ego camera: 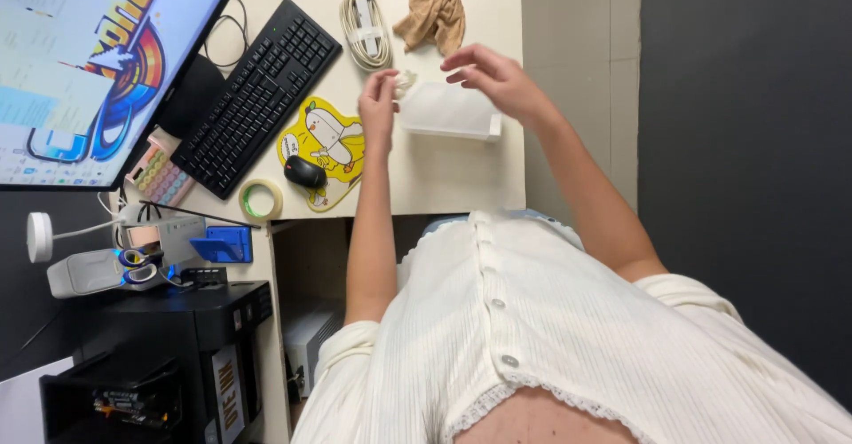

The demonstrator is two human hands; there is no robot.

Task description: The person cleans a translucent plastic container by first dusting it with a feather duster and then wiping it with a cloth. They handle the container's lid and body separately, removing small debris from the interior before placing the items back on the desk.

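Lower frame: white ribbed top, 2 bare forearms reaching up-frame over the desk (461, 182). Centre: left hand (379, 105) pinches a small pale crumpled piece (406, 80) at its fingertips; right hand (493, 78) hovers open, fingers spread, just above the white box (446, 111). Upper frame: tan cloth (433, 14), coiled cable (366, 29), black keyboard (257, 94).

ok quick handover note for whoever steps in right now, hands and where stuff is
Left hand: fingertips pinch a small whitish bit at the corner of the white pouch, which lies flat on the desk.
Right hand: hovers open above the pouch's far edge and grips nothing that I can see.
Nearby: tan cloth and coiled white cable behind the pouch; black mouse on the yellow mouse pad and tape roll to the left.
Whether the pouch is open cannot be told.
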